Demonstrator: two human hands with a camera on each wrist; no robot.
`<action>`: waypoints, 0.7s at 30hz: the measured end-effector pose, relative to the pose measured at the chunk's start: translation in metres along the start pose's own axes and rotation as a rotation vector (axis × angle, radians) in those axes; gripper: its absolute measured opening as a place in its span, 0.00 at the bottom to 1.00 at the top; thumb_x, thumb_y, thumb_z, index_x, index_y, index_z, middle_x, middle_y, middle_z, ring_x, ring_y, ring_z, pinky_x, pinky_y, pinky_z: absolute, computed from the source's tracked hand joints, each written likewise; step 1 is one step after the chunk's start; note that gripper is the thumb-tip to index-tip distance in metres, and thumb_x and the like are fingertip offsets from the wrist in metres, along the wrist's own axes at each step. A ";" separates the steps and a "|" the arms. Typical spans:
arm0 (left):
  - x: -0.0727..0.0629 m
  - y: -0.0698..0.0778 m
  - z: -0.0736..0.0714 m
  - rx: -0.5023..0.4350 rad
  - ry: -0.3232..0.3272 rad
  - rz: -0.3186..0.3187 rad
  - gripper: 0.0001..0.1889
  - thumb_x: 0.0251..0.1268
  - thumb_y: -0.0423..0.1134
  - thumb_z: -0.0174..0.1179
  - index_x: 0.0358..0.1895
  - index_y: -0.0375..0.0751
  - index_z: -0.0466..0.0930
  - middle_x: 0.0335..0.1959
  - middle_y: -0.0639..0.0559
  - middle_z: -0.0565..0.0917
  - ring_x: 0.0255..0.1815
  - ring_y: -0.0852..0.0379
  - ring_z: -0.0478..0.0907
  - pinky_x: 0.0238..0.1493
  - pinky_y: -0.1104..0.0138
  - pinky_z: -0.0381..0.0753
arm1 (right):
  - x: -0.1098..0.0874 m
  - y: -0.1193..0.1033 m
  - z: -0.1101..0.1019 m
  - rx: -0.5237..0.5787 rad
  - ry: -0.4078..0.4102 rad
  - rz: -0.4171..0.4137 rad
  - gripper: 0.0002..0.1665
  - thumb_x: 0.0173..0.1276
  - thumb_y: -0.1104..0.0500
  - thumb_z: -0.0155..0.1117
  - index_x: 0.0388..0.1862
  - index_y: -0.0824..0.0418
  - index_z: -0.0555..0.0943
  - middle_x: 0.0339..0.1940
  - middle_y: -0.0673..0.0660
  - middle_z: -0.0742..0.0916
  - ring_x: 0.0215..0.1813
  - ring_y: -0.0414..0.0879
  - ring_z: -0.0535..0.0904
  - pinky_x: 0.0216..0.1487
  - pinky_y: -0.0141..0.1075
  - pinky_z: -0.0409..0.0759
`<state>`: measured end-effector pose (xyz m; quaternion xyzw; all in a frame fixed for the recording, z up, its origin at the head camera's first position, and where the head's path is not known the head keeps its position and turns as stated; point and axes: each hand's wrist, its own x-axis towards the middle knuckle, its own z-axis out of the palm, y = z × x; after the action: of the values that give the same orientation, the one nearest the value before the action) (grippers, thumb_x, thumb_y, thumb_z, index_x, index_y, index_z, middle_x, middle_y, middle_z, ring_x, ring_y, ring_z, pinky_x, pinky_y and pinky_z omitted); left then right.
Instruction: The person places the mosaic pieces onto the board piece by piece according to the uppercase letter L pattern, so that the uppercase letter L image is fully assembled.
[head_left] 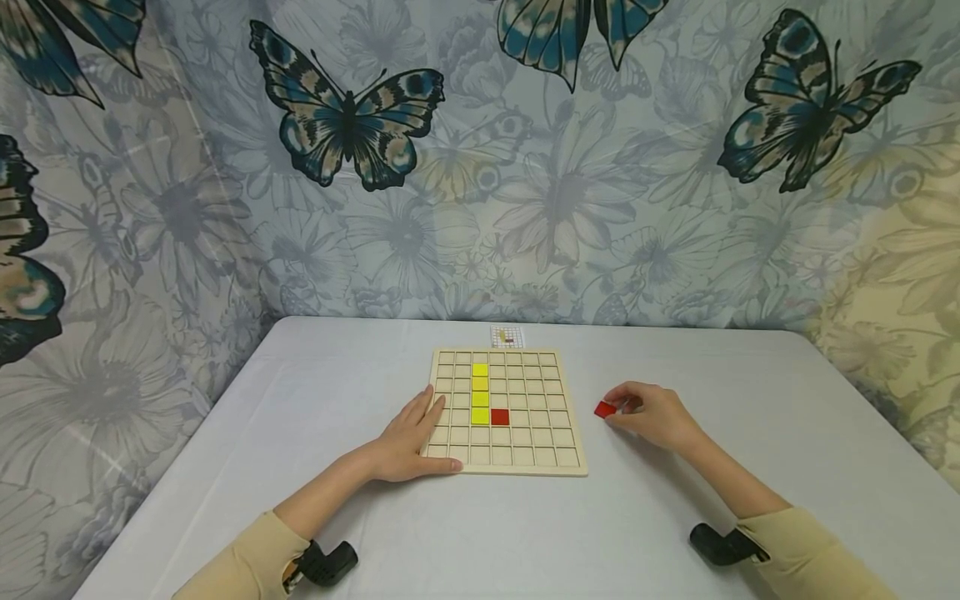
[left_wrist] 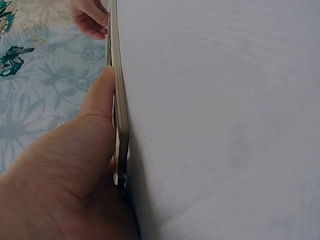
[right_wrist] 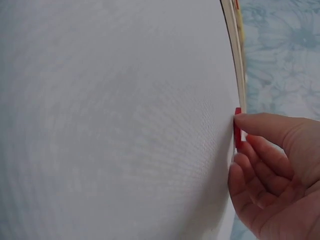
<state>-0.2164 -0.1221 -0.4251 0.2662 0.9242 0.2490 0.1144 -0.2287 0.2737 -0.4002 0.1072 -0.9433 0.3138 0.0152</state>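
A wooden grid board point(head_left: 536, 437) lies flat on the table. One column of it holds several yellow square tiles point(head_left: 480, 398), with a red tile point(head_left: 500, 417) in the cell right of the lowest. My left hand point(head_left: 408, 442) rests on the board's left edge and near corner, fingers straight and thumb along the front edge; the left wrist view shows the thumb point(left_wrist: 97, 95) against it. Right of the board, my right hand point(head_left: 654, 414) pinches another red square tile point(head_left: 604, 409) between thumb and fingers. The right wrist view shows this tile point(right_wrist: 238, 127) edge-on, close to the tabletop.
Behind the board's far edge lies a small pattern card point(head_left: 507, 337) showing a grid with coloured cells. A white cloth covers the table point(head_left: 337, 358). Butterfly-print fabric point(head_left: 570, 208) hangs behind and beside it. Each wrist wears a black camera point(head_left: 723, 546).
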 end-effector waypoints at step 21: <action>0.000 0.002 0.000 -0.022 0.001 -0.021 0.55 0.61 0.63 0.62 0.78 0.33 0.43 0.78 0.35 0.36 0.78 0.40 0.34 0.73 0.45 0.43 | 0.004 -0.024 0.018 0.109 -0.051 0.046 0.18 0.57 0.57 0.73 0.47 0.59 0.84 0.32 0.50 0.83 0.37 0.45 0.75 0.32 0.36 0.73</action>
<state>-0.2155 -0.1211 -0.4239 0.2552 0.9242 0.2578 0.1194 -0.2269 0.2432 -0.3997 0.0942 -0.9271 0.3621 -0.0221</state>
